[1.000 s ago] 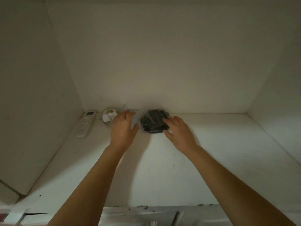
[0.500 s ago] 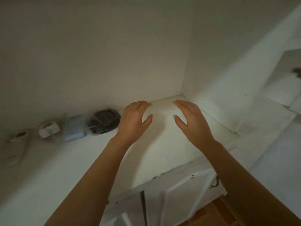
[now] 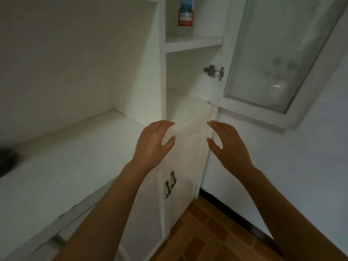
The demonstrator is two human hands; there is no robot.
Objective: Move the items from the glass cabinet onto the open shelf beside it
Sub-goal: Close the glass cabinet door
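Observation:
My left hand point(image 3: 153, 143) and my right hand point(image 3: 228, 146) are both empty, fingers spread and curled, held side by side in front of the glass cabinet point(image 3: 188, 72). Its glass door point(image 3: 273, 53) stands swung open to the right. A red, white and blue box point(image 3: 186, 12) stands on the cabinet's upper shelf point(image 3: 192, 42). The lower compartment looks bare. The white open shelf point(image 3: 66, 157) spreads to the left, with a dark bagged item point(image 3: 6, 159) at the far left edge, blurred.
Below the cabinet are white lower doors with two dark handles point(image 3: 170, 183). A white wall point(image 3: 301, 166) runs on the right, with a black skirting and a brown tiled floor point(image 3: 216, 238) underneath. A hinge point(image 3: 213, 71) sits on the open door's frame.
My view has swung right from the open shelf to the glass cabinet. Both hands let go of the dark bagged item on the shelf and moved right, empty.

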